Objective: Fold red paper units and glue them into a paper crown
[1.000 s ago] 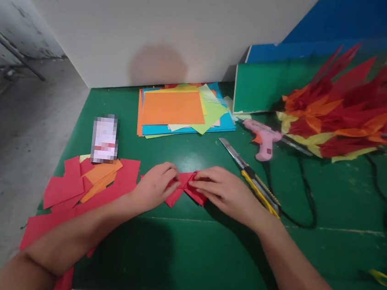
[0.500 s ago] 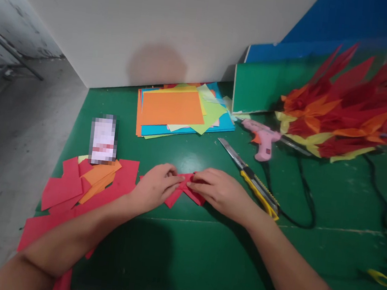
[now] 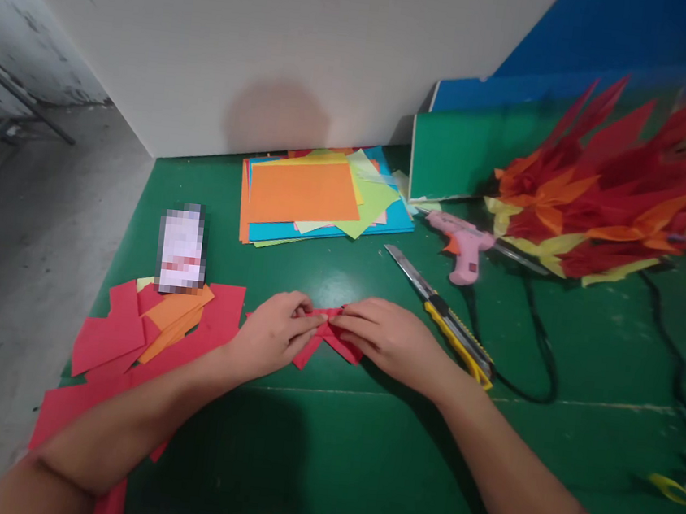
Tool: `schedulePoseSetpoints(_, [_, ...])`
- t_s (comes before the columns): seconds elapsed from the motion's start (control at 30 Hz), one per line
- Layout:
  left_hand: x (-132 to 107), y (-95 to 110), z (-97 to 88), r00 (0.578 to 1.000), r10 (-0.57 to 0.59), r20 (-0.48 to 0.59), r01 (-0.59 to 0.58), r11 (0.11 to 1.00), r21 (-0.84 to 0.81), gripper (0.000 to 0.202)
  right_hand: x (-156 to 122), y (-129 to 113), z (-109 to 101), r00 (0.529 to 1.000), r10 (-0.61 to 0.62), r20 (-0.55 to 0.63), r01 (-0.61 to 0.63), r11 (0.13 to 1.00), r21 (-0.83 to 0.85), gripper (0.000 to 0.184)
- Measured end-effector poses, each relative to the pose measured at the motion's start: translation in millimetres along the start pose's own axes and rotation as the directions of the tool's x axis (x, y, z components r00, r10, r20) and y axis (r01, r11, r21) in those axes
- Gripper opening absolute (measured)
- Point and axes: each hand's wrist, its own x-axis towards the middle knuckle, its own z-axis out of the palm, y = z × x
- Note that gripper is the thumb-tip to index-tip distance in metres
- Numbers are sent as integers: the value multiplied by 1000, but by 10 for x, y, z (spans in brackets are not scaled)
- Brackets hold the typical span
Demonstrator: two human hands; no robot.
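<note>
A folded piece of red paper (image 3: 342, 348) lies low over the green table between my hands. My left hand (image 3: 279, 332) pinches its left side, thumb and forefinger pressed together near the middle fold. From the other side my right hand (image 3: 388, 337) grips it, the fingertips of both hands almost meeting. Two flaps of the paper stick out toward me, and its upper part is partly covered by my fingers. Beside my left forearm lie red paper sheets (image 3: 110, 339) with orange paper strips (image 3: 174, 317) on top.
A stack of coloured paper (image 3: 306, 193) lies at the back. Right of my hands are a yellow utility knife (image 3: 454, 334), its blade out, and a pink glue gun (image 3: 464, 241) with a cable. A red-orange paper flame shape (image 3: 612, 195) stands behind. A blurred-out phone-like object (image 3: 183, 248) rests left.
My fingertips have shifted slightly along the red paper's fold, pressing closer together at its middle. The whole view has moved a little; the other things stay in place.
</note>
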Motion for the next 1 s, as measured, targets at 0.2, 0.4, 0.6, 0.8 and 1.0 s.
schedulePoseSetpoints(0.2, [0,6,4,998,-56,16,56,998,-20,24,26,-13,-18,998,11,62,-10,1000,-19,28])
schedulePoseSetpoints(0.4, [10,17,-30,999,-24,42,26,999,-34,24,46,-37,-36,994,32,103,-32,999,0,25])
schedulePoseSetpoints(0.6, [16,13,-38,998,39,57,-37,999,-36,25,32,-34,-58,994,1,112,3,999,-34,29])
schedulePoseSetpoints(0.8, [47,61,-94,983,91,157,-98,995,37,26,29,-41,-50,992,-48,120,61,993,-102,35])
schedulePoseSetpoints(1.0, [50,109,-78,969,136,208,-171,972,160,27,25,-52,-68,997,7,81,-8,1000,14,32])
